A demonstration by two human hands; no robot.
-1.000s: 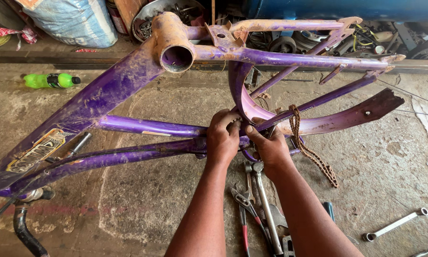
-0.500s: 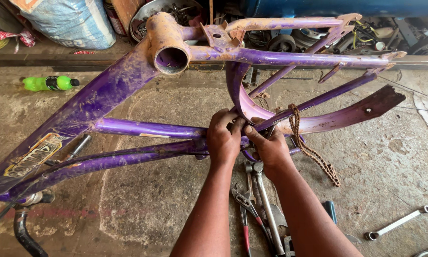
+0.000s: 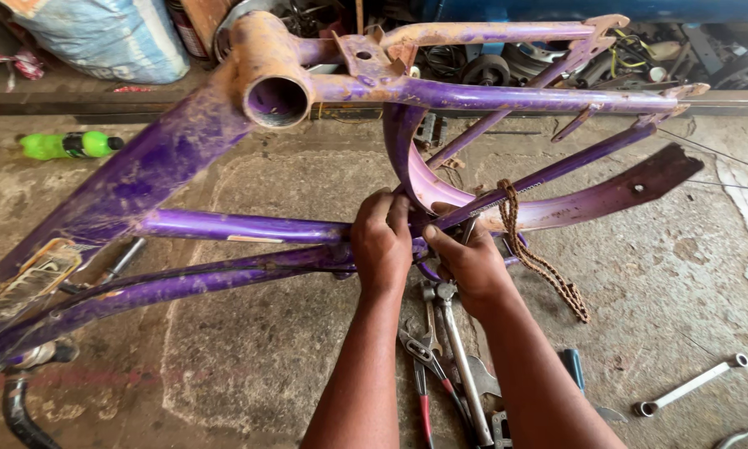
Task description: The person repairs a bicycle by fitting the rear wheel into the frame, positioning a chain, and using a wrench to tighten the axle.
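- Left hand is curled tight around the purple bicycle frame, gripping where the lower tubes meet near the curved mudguard; the fingers wrap over the top of the tube and the knuckles face the camera.
- Right hand sits just beside it, touching the same junction, with the fingers folded in against the frame; whether it pinches some small part there cannot be told, since the fingertips are hidden.
- Both hands meet at the middle of the frame, which lies on its side and spans the whole view, its rusty open tube end above and to the left of the hands.
- Hanging from a thin stay just right of the right hand is a rusty chain, drooping toward the floor.
- Directly below the wrists, on the concrete floor, lie pliers with red handles and a long metal wrench.
- Farther right on the floor rests a silver spanner, well apart from the hands.
- A green bottle lies at the far left, near the wall.
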